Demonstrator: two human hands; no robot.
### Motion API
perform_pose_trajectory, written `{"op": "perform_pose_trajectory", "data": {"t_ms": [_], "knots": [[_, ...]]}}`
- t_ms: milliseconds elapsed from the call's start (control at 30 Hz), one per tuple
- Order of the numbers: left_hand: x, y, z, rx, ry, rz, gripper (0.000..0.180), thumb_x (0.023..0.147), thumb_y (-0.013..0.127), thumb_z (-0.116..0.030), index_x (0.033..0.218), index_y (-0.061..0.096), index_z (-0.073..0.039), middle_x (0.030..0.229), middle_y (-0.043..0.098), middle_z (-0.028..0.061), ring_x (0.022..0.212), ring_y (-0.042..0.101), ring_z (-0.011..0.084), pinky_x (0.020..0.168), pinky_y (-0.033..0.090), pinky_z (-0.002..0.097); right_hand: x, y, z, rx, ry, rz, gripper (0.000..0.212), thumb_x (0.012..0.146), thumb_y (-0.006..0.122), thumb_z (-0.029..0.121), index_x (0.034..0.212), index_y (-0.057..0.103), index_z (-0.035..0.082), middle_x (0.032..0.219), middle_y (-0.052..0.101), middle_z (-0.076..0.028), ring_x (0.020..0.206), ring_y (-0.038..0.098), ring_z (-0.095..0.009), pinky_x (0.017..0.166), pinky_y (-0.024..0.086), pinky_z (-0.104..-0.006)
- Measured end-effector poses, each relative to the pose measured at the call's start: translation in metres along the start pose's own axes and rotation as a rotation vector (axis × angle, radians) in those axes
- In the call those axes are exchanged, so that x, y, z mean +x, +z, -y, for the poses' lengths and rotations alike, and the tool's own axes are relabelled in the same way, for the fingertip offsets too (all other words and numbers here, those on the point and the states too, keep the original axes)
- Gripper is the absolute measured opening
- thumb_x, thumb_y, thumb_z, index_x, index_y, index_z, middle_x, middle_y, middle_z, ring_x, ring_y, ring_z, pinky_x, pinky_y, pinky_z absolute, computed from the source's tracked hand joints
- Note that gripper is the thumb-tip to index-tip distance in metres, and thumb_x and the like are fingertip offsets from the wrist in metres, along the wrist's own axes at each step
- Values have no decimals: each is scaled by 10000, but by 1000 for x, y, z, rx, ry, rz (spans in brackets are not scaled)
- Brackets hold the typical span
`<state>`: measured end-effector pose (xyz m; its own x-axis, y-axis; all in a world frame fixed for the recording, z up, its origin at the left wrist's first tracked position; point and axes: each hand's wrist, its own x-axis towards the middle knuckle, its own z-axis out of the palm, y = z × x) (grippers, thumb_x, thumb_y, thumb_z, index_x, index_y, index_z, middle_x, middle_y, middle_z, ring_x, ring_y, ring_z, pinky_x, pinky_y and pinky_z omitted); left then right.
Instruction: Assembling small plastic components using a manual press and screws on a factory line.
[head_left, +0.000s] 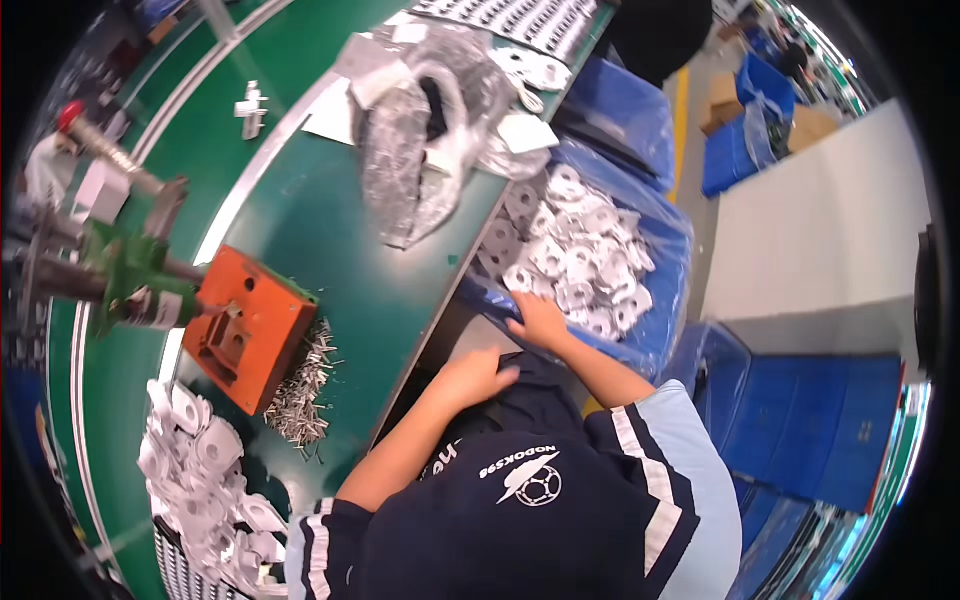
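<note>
My right hand [540,322] is at the near rim of a blue bin [640,358] lined with clear plastic. Its fingers reach over the rim and the thumb stays on the near side, so it grips the edge. Inside the bin lies a heap of white plastic parts [585,250] with round holes, close to my fingertips. My left hand [473,379] hovers above my lap beside the table edge, thumb apart from the fingers, with nothing visible in it.
On the green table [375,310] stands an orange fixture block [250,335] under a green hand press [130,275]. Small metal pins [303,395] are piled beside it. More white parts [210,470] lie at the near left, and crumpled plastic bags [430,130] farther back.
</note>
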<state>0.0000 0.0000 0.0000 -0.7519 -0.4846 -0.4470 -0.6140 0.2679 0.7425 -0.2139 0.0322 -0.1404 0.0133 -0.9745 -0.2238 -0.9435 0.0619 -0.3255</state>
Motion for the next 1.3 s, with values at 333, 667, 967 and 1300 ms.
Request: {"op": "perform_pose_trajectory", "data": {"t_ms": [333,667,967,1300], "knots": [[114,8,18,-403,-49,-227,317,818,624,-260,990,596,5,798,650,123,713,622,169,669,489,301,-20,-53,-248,143,921,-686,565,844,540,466,1206,518,33,1164,545,-197,1126,481,-364,965,355,-399],[236,10,27,-490,-251,-191,691,775,666,-395,1242,411,45,1094,555,251,1030,549,302,882,420,357,8,19,-284,715,716,-424,702,867,480,510,1334,389,-6,1329,393,-279,1261,345,-385,1047,267,-390],[309,22,18,-347,-114,-211,964,706,736,-429,1401,224,-1,1393,316,261,1303,315,331,1048,275,368,-35,-28,-265,706,983,-620,755,888,516,414,1415,168,1,1365,310,-231,1253,336,-371,1036,265,-403],[329,35,40,-469,-150,-35,1018,688,762,-299,1418,132,26,1389,332,227,1292,330,286,1051,263,335,-49,-17,-240,311,1399,-34,761,854,406,600,1342,352,19,1345,333,-281,1225,355,-447,1012,304,-462]]}}
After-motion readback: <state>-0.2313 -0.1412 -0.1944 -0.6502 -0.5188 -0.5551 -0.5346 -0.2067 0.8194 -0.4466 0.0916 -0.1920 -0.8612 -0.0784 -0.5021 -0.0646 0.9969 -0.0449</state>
